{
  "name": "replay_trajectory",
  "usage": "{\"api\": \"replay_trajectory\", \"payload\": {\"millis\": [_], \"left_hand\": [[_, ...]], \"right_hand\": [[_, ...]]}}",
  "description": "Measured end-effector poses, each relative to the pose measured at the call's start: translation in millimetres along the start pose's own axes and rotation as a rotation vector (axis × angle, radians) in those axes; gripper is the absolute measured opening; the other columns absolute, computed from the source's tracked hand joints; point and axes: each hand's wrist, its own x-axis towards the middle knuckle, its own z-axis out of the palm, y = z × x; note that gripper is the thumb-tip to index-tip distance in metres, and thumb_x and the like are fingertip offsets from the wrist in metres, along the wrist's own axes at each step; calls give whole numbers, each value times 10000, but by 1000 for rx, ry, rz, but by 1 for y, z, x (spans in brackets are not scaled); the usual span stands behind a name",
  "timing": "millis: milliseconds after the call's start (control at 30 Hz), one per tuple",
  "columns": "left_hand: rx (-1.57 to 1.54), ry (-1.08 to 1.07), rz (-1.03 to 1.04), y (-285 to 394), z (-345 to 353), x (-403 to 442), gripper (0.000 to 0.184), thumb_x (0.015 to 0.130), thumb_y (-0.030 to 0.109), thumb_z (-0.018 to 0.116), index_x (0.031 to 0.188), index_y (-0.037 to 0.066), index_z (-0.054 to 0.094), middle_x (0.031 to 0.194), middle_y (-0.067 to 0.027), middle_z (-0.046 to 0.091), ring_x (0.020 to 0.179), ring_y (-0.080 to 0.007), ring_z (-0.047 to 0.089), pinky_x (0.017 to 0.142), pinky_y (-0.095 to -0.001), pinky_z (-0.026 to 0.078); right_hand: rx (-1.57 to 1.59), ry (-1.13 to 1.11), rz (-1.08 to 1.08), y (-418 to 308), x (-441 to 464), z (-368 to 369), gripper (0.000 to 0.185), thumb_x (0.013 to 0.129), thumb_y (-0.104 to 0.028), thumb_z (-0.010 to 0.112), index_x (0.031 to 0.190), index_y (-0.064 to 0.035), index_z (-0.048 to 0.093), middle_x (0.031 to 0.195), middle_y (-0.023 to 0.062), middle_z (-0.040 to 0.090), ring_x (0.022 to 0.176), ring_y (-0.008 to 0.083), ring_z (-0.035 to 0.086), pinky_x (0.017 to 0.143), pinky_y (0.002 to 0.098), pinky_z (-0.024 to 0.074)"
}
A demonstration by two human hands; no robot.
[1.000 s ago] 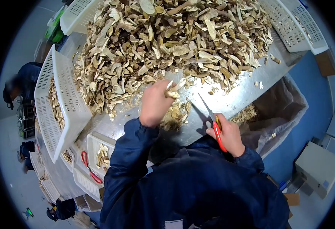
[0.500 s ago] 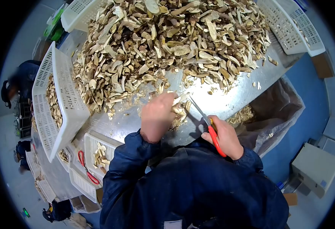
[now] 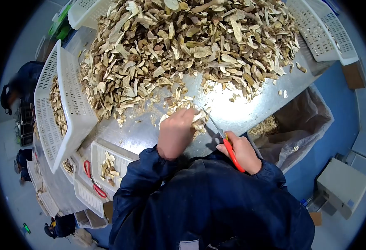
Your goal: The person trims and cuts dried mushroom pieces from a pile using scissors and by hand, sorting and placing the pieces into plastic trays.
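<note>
My left hand [image 3: 176,132] is closed around pale mushroom slices [image 3: 199,119], which stick out at its fingertips above the metal table [image 3: 141,135]. Red-handled scissors [image 3: 234,156] are gripped in my right hand [image 3: 243,152], with their blades pointing up and left, the tips close to the held slices. Whether the tips touch the slices is hard to make out. Behind both hands rises a large heap of dried mushroom slices [image 3: 183,46]. Small crumbs and pieces lie around my left hand.
A white perforated basket [image 3: 77,112] with slices stands at left, another [image 3: 320,31] at upper right. A white tray [image 3: 122,155] and second red-handled scissors [image 3: 93,181] lie lower left. A lined bin [image 3: 308,133] is at right. Co-workers [image 3: 24,81] stand far left.
My left hand has moved down and nearer to the scissors, with slices still in it. The scissors in my right hand have shifted slightly left and down.
</note>
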Motion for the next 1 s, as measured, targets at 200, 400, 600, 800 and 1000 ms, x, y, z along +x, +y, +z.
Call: {"api": "replay_trajectory", "payload": {"millis": [200, 400, 600, 800, 1000], "left_hand": [[-134, 85, -215, -27, -21, -42, 223, 793, 93, 685, 1009, 55, 643, 906, -147, 674, 783, -306, 661, 683, -360, 510], [237, 286, -789, -118, -102, -172, 317, 747, 70, 663, 1062, 35, 634, 837, -165, 658, 756, -341, 639, 687, -373, 497], [804, 47, -664, -133, -121, -191, 459, 727, 148, 705, 1154, 18, 597, 1082, -196, 626, 1005, -368, 577, 897, -408, 447], [-67, 18, -323, -89, -56, -53, 321, 804, 88, 660, 1109, -3, 620, 1098, -203, 622, 1049, -372, 571, 934, -408, 439], [45, -121, 70, -72, 19, 22, 465, 851, 161, 610, 1282, 15, 514, 1364, -236, 457, 1256, -394, 436, 1041, -420, 370]], "right_hand": [[8, 13, -13, 6, 4, -4, 437, 861, -381, 667, 1005, 11, 534, 677, 238, 597, 659, 437, 599, 571, 458, 460], [99, -24, 26, 20, 6, -19, 425, 880, -379, 630, 1035, -4, 502, 777, 242, 613, 766, 445, 607, 646, 457, 462], [119, 3, 113, 13, 10, -17, 423, 902, -395, 605, 927, 20, 527, 728, 243, 590, 718, 443, 587, 639, 447, 447], [-4, 26, 247, 11, 7, -27, 481, 891, -441, 607, 821, 32, 562, 668, 256, 564, 688, 445, 575, 623, 461, 432], [-77, 81, 255, 21, 16, -32, 552, 882, -503, 583, 809, 43, 587, 663, 259, 579, 689, 436, 591, 624, 465, 439]]}}
